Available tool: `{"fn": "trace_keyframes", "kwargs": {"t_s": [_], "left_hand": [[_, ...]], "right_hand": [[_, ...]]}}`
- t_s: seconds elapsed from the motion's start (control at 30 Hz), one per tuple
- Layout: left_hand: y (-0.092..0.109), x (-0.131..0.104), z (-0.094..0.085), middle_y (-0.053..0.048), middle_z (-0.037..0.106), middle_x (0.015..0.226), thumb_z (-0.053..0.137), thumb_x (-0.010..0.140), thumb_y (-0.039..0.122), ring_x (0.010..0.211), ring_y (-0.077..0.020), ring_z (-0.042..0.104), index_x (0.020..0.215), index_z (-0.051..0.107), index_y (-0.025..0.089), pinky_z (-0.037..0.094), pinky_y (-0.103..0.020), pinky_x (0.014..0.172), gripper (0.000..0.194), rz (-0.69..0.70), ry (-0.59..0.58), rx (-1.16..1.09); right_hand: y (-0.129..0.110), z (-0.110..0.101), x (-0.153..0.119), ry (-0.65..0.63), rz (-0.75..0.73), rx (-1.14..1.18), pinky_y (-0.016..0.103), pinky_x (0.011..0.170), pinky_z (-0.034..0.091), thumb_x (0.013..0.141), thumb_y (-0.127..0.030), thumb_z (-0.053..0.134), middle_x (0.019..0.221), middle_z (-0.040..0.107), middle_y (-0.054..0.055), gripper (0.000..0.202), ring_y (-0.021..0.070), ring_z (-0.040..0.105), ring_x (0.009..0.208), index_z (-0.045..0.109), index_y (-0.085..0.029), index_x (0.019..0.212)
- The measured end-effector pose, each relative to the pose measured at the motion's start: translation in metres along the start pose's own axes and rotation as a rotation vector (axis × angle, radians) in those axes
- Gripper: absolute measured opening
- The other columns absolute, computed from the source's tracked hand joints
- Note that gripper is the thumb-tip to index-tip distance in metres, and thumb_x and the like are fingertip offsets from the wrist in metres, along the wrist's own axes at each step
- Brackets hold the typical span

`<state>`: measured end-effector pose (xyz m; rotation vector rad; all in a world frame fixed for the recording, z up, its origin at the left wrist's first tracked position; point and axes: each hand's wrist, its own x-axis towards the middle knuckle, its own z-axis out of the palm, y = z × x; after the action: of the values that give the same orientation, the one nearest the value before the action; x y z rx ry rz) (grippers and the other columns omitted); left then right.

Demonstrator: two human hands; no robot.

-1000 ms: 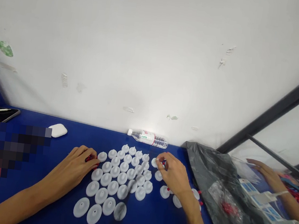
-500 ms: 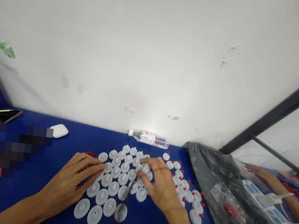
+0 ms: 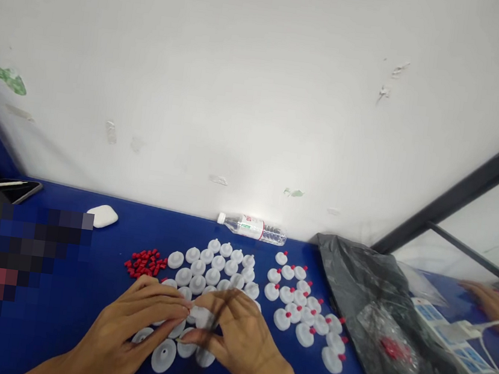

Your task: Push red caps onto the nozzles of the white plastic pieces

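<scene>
My left hand [image 3: 135, 324] and my right hand [image 3: 238, 331] meet over the white round discs [image 3: 197, 284], each disc having a small central stem. My right hand holds a white disc [image 3: 202, 317] between thumb and fingers. The fingertips of my left hand are pinched against that disc's side; anything between them is too small to name. Small red caps [image 3: 145, 263] lie in a pile just beyond my left hand. To the right of my right hand are white discs with red caps on their stems [image 3: 305, 334].
A clear bottle [image 3: 251, 228] lies by the wall. A white case [image 3: 103, 216] is at the left, near a dark device [image 3: 26, 191]. At the right are a dark plastic bag [image 3: 355, 285], a clear bag with red pieces [image 3: 396, 349] and another person's hand [image 3: 494, 305].
My right hand has moved left and nearer with a disc, and my left hand has come right to meet it. The red pile is now uncovered. The other person's hand has shifted right.
</scene>
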<state>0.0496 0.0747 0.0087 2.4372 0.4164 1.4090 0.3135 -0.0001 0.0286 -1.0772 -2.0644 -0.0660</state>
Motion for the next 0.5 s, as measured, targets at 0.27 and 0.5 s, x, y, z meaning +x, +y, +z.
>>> {"fn": "trace_keyframes", "kwargs": {"t_s": [0.27, 0.5], "left_hand": [[0.002, -0.010, 0.004, -0.004, 0.092, 0.111, 0.064, 0.129, 0.015, 0.104, -0.0291, 0.087, 0.135, 0.083, 0.034, 0.073, -0.046, 0.097, 0.027, -0.083, -0.051, 0.069], [0.004, -0.020, 0.004, -0.007, 0.090, 0.115, 0.053, 0.118, -0.002, 0.108, -0.0335, 0.081, 0.136, 0.082, 0.031, 0.071, -0.054, 0.099, 0.047, -0.057, -0.173, 0.268]], "right_hand": [[-0.002, -0.002, 0.000, -0.018, -0.021, 0.048, 0.036, 0.100, 0.087, 0.127, -0.045, 0.084, 0.130, 0.101, 0.002, 0.054, 0.0295, 0.101, 0.104, 0.063, -0.047, 0.177], [-0.001, 0.013, -0.015, -0.067, -0.063, 0.025, 0.038, 0.122, 0.082, 0.128, -0.036, 0.083, 0.144, 0.100, -0.001, 0.046, 0.0294, 0.100, 0.128, 0.072, -0.048, 0.170]]}}
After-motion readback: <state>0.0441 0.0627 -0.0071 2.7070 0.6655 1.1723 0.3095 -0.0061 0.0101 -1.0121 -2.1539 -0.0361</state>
